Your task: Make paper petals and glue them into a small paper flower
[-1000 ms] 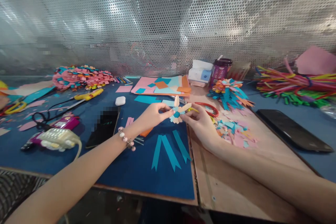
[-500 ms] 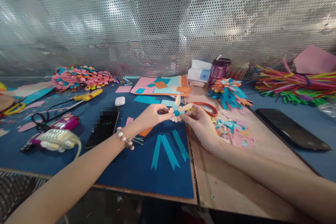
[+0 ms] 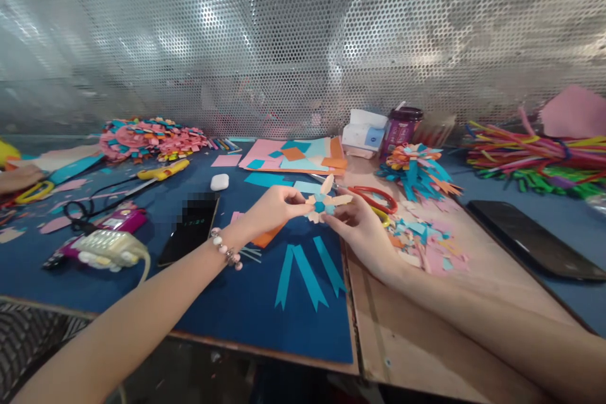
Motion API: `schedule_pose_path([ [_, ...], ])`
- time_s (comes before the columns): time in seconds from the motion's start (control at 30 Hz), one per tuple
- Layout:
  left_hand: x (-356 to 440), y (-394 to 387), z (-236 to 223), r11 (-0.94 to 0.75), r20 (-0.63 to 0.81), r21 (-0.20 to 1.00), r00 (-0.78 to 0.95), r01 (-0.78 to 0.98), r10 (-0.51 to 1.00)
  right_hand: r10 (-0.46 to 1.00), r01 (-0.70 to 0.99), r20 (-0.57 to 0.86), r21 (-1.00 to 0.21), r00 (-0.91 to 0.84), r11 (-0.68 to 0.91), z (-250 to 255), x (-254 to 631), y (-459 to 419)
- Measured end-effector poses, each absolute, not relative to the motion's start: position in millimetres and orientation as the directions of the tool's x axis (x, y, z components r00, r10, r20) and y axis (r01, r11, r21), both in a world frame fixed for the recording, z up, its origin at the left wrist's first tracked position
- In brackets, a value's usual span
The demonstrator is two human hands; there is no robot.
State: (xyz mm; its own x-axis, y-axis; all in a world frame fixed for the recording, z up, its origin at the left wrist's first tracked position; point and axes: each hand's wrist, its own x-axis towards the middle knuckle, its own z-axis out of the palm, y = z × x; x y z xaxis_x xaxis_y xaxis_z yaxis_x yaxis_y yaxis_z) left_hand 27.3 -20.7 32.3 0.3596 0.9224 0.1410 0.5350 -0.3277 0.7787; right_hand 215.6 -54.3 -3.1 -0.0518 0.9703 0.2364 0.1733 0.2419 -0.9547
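Observation:
In the head view, a small paper flower [image 3: 320, 207] with peach petals and a blue centre is held up over the table. My left hand [image 3: 279, 207] pinches its left edge between thumb and fingers. My right hand [image 3: 362, 227] is at its right side, fingers curled by the petals and thumb at the lower edge; the exact contact is partly hidden. Below the flower lie several blue paper strips [image 3: 303, 274] with notched ends. Red-handled scissors [image 3: 379, 196] lie behind my right hand, and an orange paper piece [image 3: 267, 237] is partly under my left wrist.
Coloured paper sheets [image 3: 265, 153] lie at the back. Paper scraps [image 3: 433, 243] and a paper-flower bundle [image 3: 416, 170] are on the right, with a black phone [image 3: 534, 240]. To the left are another phone [image 3: 189, 233], a glue gun [image 3: 104, 246] and another person's hand [image 3: 21, 178].
My right thumb has shifted slightly down and away from the flower's centre, and the fingers have loosened a little. At the far left, the other person's hand shows more.

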Motion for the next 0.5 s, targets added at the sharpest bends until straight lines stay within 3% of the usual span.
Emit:
schedule_pose_path([
  [0.27,13,-10,44,-0.332,0.125,0.731,0.361,0.596,0.924,0.992,0.013,0.125,-0.992,-0.004,0.125,-7,223,-44],
  [0.5,-36,23,45,-0.4,0.039,0.456,0.432,0.795,0.901,1.0,-0.113,0.002,-0.994,-0.013,0.001,-4,219,-48],
])
